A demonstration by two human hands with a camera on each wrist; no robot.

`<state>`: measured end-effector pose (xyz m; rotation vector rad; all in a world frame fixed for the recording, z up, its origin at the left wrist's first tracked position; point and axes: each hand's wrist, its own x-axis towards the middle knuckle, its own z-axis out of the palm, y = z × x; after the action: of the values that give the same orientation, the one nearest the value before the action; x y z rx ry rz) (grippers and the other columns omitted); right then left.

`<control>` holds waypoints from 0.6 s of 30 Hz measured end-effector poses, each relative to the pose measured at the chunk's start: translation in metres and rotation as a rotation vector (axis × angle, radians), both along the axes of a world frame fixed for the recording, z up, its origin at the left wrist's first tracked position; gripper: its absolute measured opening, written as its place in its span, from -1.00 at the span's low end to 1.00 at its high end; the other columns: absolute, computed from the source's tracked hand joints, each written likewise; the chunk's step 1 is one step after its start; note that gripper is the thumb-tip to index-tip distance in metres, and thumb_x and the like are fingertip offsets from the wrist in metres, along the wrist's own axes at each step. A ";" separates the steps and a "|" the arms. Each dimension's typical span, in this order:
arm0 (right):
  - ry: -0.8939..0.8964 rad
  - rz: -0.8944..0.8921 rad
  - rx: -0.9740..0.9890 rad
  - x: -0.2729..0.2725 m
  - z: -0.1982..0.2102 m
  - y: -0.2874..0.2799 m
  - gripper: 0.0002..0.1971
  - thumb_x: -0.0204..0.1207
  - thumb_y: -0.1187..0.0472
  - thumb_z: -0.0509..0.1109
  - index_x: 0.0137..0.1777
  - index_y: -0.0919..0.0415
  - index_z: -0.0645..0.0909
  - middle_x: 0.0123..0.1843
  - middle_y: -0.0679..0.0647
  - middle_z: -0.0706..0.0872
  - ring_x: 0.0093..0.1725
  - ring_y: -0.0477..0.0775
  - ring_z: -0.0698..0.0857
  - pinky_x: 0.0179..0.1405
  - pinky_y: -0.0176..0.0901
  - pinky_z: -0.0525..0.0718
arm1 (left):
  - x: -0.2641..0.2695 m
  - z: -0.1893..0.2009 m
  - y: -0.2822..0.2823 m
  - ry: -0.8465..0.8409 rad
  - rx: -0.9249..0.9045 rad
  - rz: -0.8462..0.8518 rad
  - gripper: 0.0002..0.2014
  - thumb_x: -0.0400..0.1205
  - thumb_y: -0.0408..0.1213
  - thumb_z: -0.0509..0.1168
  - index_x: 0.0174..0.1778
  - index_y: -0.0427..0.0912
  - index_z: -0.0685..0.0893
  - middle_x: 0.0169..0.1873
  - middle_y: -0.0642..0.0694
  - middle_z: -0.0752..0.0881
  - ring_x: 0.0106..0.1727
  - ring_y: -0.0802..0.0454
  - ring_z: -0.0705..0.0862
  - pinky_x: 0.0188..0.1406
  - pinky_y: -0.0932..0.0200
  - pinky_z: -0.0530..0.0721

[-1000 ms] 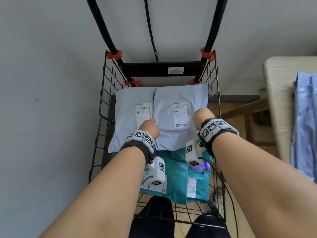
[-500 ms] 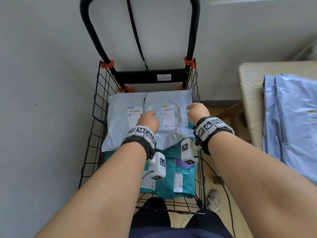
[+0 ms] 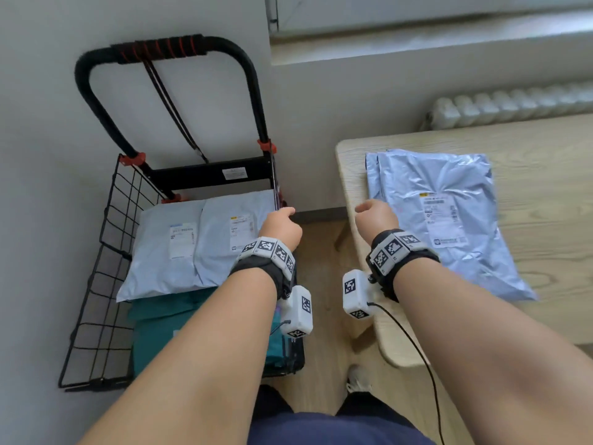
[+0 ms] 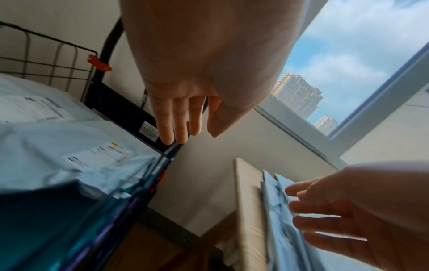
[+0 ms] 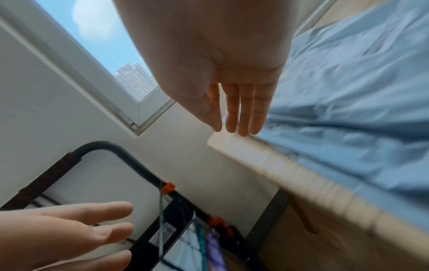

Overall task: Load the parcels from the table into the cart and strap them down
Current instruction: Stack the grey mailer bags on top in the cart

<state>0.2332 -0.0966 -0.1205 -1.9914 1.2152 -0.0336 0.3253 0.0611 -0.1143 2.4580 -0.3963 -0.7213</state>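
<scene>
Both hands empty, heading for the bench parcels.
I see left hand (image 3: 282, 224) lower centre, right hand (image 3: 375, 213) over bench (image 3: 545, 149) edge, fingers loose; parcels (image 3: 442, 213) stacked right, cart (image 3: 106, 252) left, presumably within reach.

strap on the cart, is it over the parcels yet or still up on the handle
Still up: the strap hangs from the handle behind the cart's parcels, none crossing them.

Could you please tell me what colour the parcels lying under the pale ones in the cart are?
Teal green parcels; the head view shows them best.
</scene>
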 end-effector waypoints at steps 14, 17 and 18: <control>0.143 -0.216 -0.002 -0.161 -0.009 -0.137 -0.57 0.53 0.33 0.24 0.41 0.17 0.55 0.37 0.21 0.62 0.33 0.25 0.60 0.29 -0.03 0.58 | -0.134 -0.016 -0.139 0.085 0.022 -0.198 -0.61 0.64 -0.38 0.10 0.38 -0.08 0.54 0.45 -0.25 0.51 0.42 -0.19 0.53 0.33 0.05 0.50; 0.144 -0.231 0.012 -0.173 -0.020 -0.147 -0.52 0.50 0.29 0.26 0.45 0.15 0.49 0.40 0.20 0.59 0.34 0.26 0.58 0.32 0.03 0.58 | -0.143 -0.028 -0.149 0.091 0.099 -0.254 -0.66 0.65 -0.34 0.09 0.32 -0.17 0.55 0.33 -0.27 0.60 0.29 -0.24 0.61 0.23 0.02 0.56; 0.139 -0.240 0.016 -0.176 -0.024 -0.150 -0.52 0.50 0.27 0.28 0.45 0.16 0.48 0.39 0.20 0.59 0.33 0.26 0.58 0.30 0.04 0.58 | -0.146 -0.031 -0.153 0.100 0.118 -0.248 -0.65 0.64 -0.33 0.10 0.33 -0.17 0.54 0.28 -0.25 0.63 0.25 -0.24 0.62 0.20 0.01 0.59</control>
<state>0.0574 -0.2467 -0.1444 -1.8489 1.5347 -0.0047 0.1794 -0.0917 -0.1458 2.4950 -0.6440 -0.9913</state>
